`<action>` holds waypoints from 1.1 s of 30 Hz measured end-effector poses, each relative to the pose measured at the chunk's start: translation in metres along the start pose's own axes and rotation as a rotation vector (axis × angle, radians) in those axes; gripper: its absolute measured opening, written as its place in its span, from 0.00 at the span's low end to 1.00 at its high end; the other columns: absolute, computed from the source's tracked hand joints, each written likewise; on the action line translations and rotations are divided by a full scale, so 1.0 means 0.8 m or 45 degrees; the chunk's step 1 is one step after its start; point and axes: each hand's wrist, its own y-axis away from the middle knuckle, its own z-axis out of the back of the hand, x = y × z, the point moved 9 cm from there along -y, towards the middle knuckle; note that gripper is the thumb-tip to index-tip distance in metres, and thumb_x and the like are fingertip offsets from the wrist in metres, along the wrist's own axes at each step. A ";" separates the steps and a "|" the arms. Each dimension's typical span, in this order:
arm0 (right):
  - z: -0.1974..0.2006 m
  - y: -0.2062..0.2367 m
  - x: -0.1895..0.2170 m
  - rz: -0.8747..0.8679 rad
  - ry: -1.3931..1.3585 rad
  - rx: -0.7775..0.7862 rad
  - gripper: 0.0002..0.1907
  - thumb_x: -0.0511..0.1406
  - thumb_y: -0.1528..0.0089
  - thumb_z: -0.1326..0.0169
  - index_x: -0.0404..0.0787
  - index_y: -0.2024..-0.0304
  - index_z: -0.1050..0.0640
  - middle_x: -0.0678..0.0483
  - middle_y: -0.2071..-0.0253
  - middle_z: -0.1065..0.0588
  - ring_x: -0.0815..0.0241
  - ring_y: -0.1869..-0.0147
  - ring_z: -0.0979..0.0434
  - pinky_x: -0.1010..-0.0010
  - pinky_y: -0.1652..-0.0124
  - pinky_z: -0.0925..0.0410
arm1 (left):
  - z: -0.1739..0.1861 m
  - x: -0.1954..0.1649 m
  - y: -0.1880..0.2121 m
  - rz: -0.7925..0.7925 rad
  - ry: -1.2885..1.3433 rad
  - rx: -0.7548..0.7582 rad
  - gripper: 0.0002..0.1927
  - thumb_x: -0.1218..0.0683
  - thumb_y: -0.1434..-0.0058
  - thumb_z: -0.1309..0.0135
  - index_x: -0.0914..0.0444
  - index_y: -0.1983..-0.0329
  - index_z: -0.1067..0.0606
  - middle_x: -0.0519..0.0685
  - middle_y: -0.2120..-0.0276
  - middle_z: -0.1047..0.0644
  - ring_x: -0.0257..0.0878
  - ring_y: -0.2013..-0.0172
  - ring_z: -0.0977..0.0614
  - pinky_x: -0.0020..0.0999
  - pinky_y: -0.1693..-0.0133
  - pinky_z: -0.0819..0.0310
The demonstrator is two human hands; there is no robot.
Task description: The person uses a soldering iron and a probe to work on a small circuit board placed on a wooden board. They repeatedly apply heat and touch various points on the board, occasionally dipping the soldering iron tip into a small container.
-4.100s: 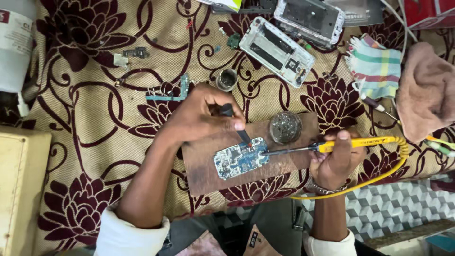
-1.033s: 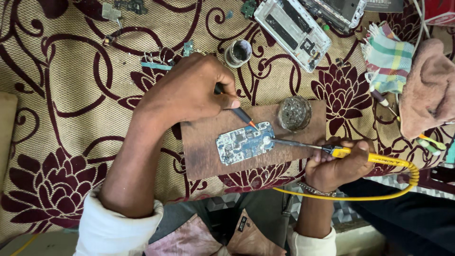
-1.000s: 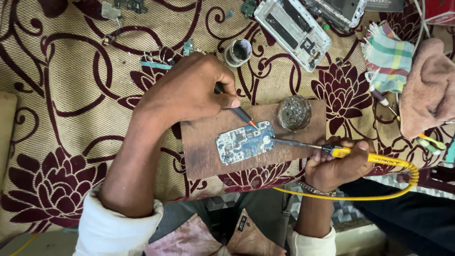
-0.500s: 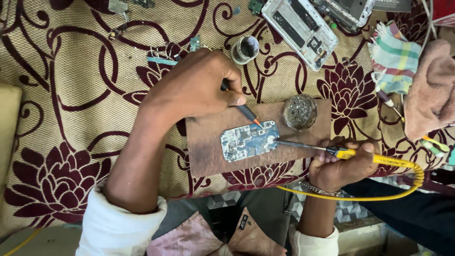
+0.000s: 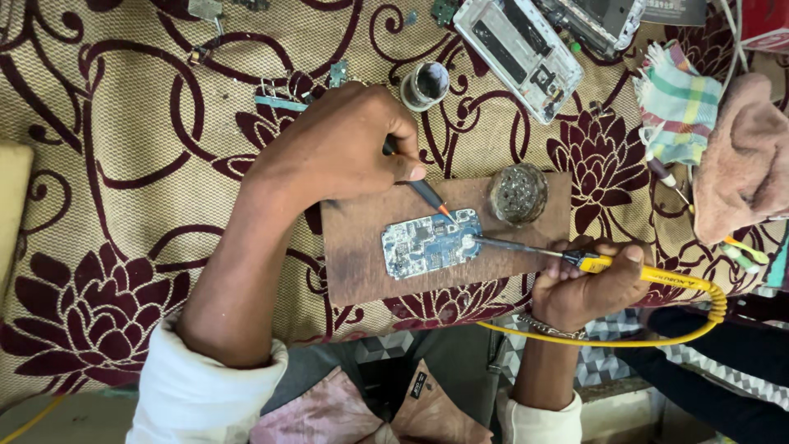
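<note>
A small blue circuit board [image 5: 431,242] lies on a brown wooden board [image 5: 353,247] set on a flower-patterned cloth. My left hand [image 5: 341,148] grips a dark pen-like tool [image 5: 427,196] whose orange tip touches the circuit board's upper edge. My right hand [image 5: 588,284] holds a yellow-handled soldering iron [image 5: 608,263]; its metal tip rests on the circuit board's right end. A yellow cord [image 5: 657,329] loops from the iron past my right wrist.
A round tin of metal wool [image 5: 518,193] sits on the wooden board's far right corner. Beyond it lie a small open pot [image 5: 426,85], an opened phone body [image 5: 526,53], a striped cloth [image 5: 678,107] and a pink cloth [image 5: 744,156]. Small loose parts [image 5: 283,103] lie by my left hand.
Both hands and their tools stay on the circuit board; only the camera view has shifted slightly. The iron's tip remains at the board's right end.
</note>
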 end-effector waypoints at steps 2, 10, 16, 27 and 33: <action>-0.007 0.004 0.004 0.026 -0.063 0.053 0.18 0.45 0.25 0.51 0.38 0.61 0.31 0.53 0.78 0.33 0.68 0.82 0.37 0.79 0.80 0.37 | 0.000 0.001 0.000 0.014 -0.001 0.010 0.06 0.56 0.49 0.31 0.63 0.72 0.17 0.51 0.74 0.17 0.41 0.72 0.15 0.41 0.66 0.24; -0.014 0.011 0.014 0.013 -0.061 -0.159 0.19 0.45 0.28 0.46 0.38 0.63 0.32 0.54 0.77 0.34 0.65 0.80 0.36 0.75 0.81 0.37 | 0.003 -0.006 0.000 -0.040 0.003 -0.023 0.06 0.56 0.49 0.31 0.63 0.73 0.17 0.52 0.74 0.18 0.43 0.72 0.16 0.43 0.66 0.26; -0.036 0.013 0.024 0.077 -0.023 0.082 0.19 0.48 0.27 0.46 0.40 0.59 0.32 0.53 0.74 0.33 0.67 0.82 0.37 0.77 0.80 0.36 | 0.003 -0.007 0.002 0.002 -0.023 -0.020 0.07 0.56 0.50 0.30 0.63 0.73 0.17 0.53 0.74 0.18 0.45 0.72 0.17 0.45 0.66 0.27; -0.027 0.009 0.018 0.091 -0.074 0.092 0.20 0.46 0.26 0.46 0.38 0.63 0.32 0.53 0.79 0.33 0.68 0.83 0.37 0.76 0.80 0.37 | -0.003 -0.003 0.000 0.043 -0.037 0.019 0.06 0.55 0.48 0.31 0.62 0.74 0.17 0.49 0.77 0.18 0.40 0.75 0.17 0.42 0.67 0.26; -0.031 0.012 0.019 0.110 0.014 0.187 0.22 0.48 0.24 0.47 0.38 0.62 0.32 0.53 0.78 0.33 0.68 0.82 0.37 0.77 0.79 0.37 | -0.001 -0.004 -0.001 0.000 -0.027 -0.005 0.07 0.55 0.49 0.30 0.62 0.74 0.17 0.50 0.76 0.18 0.41 0.74 0.17 0.42 0.67 0.26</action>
